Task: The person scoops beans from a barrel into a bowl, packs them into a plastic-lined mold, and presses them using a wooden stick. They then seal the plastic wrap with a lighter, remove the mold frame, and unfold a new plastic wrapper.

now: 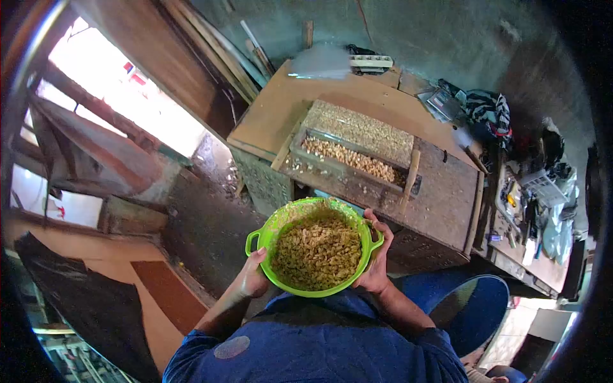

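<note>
A bright green plastic basin point(274, 281) with two side handles is held up close to my body, between both hands. Inside it lies a heap of small chopped, tan-brown pieces point(316, 252), with crumbs stuck to the inner wall. My left hand point(257, 276) grips the basin's left side, just under the handle. My right hand point(377, 258) is wrapped around the right side by the other handle, fingers on the outer wall. Beyond the basin, a shallow wooden trough point(345, 167) on the workbench holds similar pale pieces.
The wooden workbench point(447, 204) carries a board point(357, 131) covered with pale bits and an upright wooden stick point(412, 172). A white power strip point(371, 61) lies at the back. A blue barrel point(476, 306) stands to my right, near a cluttered side table point(543, 262). An opening is at left.
</note>
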Tool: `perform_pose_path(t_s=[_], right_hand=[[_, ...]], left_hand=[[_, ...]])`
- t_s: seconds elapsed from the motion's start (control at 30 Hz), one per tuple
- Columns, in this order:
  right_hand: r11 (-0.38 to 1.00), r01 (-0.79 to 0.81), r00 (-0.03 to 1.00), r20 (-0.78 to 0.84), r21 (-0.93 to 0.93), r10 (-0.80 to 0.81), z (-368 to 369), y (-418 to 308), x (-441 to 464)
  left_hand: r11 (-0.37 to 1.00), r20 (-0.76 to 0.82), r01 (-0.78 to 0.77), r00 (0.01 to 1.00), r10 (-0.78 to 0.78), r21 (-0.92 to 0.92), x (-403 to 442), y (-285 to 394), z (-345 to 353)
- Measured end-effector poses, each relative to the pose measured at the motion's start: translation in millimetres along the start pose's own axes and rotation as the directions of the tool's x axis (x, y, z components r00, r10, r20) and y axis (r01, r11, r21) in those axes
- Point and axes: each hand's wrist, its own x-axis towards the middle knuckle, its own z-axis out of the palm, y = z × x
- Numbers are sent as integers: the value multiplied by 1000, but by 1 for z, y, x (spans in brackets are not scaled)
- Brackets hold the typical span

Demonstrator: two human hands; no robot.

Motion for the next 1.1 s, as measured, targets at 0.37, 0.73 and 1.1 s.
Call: perform_pose_path(t_s=[0.37,0.73,1.1], right_hand=[[999,-24,979,-205,-41,15,-34,10,71],[996,-73,938,-344,-48,52,-1,23,117],[969,-185,818,-573,-162,61,31,57,134]], left_hand=[[978,-140,36,990,-7,204,85,23,46],[981,62,-64,997,53,181,138,66,17],[920,60,44,995,-74,390,189,91,-46]])
